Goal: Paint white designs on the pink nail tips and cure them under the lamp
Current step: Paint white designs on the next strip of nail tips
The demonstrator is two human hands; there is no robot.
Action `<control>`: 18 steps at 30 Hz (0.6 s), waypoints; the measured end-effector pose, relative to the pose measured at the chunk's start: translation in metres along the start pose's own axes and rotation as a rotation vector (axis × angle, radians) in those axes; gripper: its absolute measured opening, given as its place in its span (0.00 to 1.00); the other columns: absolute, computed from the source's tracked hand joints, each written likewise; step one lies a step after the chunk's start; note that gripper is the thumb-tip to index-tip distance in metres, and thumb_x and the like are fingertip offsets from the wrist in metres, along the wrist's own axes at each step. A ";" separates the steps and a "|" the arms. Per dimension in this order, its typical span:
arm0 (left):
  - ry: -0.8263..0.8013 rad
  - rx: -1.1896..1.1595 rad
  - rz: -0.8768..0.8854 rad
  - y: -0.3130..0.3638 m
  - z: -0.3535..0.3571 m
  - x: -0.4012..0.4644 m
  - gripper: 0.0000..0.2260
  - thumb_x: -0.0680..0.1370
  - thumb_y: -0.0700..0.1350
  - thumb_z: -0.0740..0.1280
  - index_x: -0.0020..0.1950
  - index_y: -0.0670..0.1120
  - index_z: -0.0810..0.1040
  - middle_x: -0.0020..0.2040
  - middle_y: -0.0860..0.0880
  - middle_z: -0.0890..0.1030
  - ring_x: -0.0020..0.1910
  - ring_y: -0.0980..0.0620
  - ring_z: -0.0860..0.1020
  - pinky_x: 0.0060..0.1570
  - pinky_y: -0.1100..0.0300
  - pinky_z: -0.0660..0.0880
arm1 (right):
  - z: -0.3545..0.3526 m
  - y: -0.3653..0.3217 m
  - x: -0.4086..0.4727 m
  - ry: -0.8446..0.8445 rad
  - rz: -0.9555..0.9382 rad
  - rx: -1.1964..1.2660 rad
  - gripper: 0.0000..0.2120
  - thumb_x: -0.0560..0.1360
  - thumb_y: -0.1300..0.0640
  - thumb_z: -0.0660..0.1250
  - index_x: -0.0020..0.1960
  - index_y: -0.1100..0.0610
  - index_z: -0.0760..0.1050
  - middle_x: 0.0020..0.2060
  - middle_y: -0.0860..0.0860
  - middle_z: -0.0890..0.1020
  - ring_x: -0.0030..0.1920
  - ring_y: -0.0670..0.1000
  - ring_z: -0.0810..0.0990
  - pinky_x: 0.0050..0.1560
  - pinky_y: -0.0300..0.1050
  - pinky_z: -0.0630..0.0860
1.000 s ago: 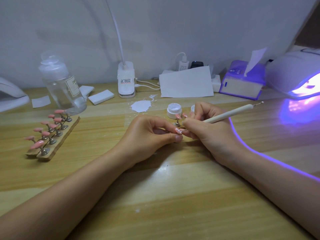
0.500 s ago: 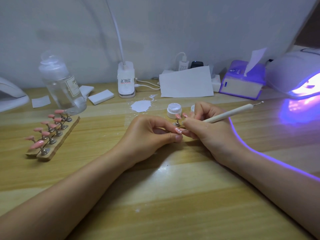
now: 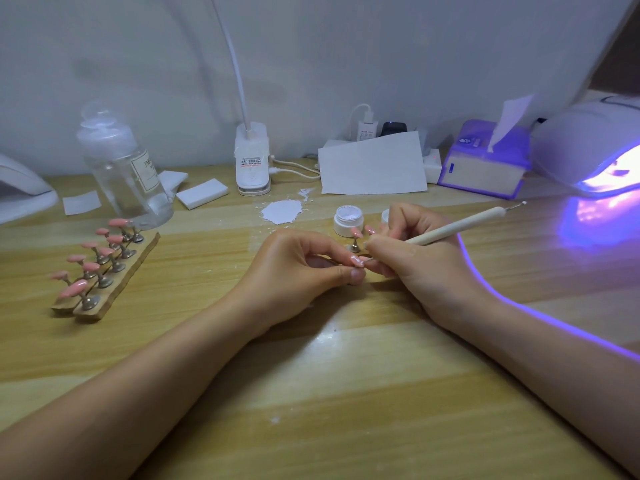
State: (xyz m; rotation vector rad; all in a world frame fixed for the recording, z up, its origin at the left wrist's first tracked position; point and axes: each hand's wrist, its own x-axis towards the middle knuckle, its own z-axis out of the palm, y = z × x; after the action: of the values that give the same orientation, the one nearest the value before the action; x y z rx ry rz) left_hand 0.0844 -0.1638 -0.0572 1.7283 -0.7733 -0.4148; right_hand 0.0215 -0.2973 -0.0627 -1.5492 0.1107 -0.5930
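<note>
Pink nail tip point(image 3: 357, 260) pinched by left hand point(image 3: 298, 271); right hand point(image 3: 419, 261) grips pen point(image 3: 460, 226).

Home nail-art desk: glowing curing lamp point(image 3: 588, 150), racked pink tips point(image 3: 100, 258).

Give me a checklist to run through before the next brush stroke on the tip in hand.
1. Left hand pinches the nail tip steady: ok.
2. Right hand grips the brush: ok.
3. Brush end at the tip: ok.
4. White paint on the bristles: cannot tell.
5. Paint jar open, close by: ok.
6. Curing lamp lit: ok.
</note>
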 end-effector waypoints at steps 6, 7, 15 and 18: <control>-0.008 -0.008 -0.002 -0.001 0.000 0.000 0.06 0.66 0.39 0.75 0.33 0.50 0.83 0.39 0.46 0.85 0.47 0.46 0.82 0.55 0.45 0.74 | 0.000 0.001 0.000 -0.004 0.011 0.023 0.20 0.68 0.73 0.64 0.27 0.57 0.61 0.27 0.55 0.66 0.28 0.44 0.73 0.31 0.35 0.73; -0.007 -0.009 -0.004 -0.001 0.000 0.000 0.06 0.66 0.39 0.75 0.34 0.50 0.83 0.39 0.45 0.85 0.48 0.45 0.81 0.55 0.44 0.74 | 0.000 0.001 0.000 -0.004 0.010 0.023 0.20 0.68 0.73 0.64 0.27 0.57 0.61 0.26 0.54 0.67 0.27 0.42 0.73 0.31 0.34 0.73; -0.020 0.002 0.029 -0.003 -0.002 0.001 0.07 0.67 0.37 0.74 0.35 0.49 0.82 0.38 0.50 0.85 0.40 0.57 0.82 0.47 0.63 0.77 | -0.001 0.002 0.001 -0.021 0.013 0.032 0.20 0.69 0.73 0.64 0.27 0.56 0.61 0.26 0.53 0.67 0.26 0.39 0.75 0.32 0.32 0.74; -0.016 0.004 0.028 -0.004 -0.002 0.002 0.06 0.66 0.37 0.74 0.35 0.48 0.82 0.38 0.50 0.85 0.40 0.56 0.82 0.48 0.62 0.77 | -0.002 0.002 0.000 -0.025 0.007 0.017 0.20 0.69 0.73 0.64 0.26 0.56 0.61 0.25 0.53 0.67 0.27 0.38 0.76 0.32 0.31 0.74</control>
State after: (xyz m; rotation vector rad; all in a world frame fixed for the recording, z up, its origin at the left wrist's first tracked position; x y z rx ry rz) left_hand 0.0876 -0.1633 -0.0601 1.7178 -0.8097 -0.4085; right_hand 0.0216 -0.2994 -0.0642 -1.5386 0.0923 -0.5674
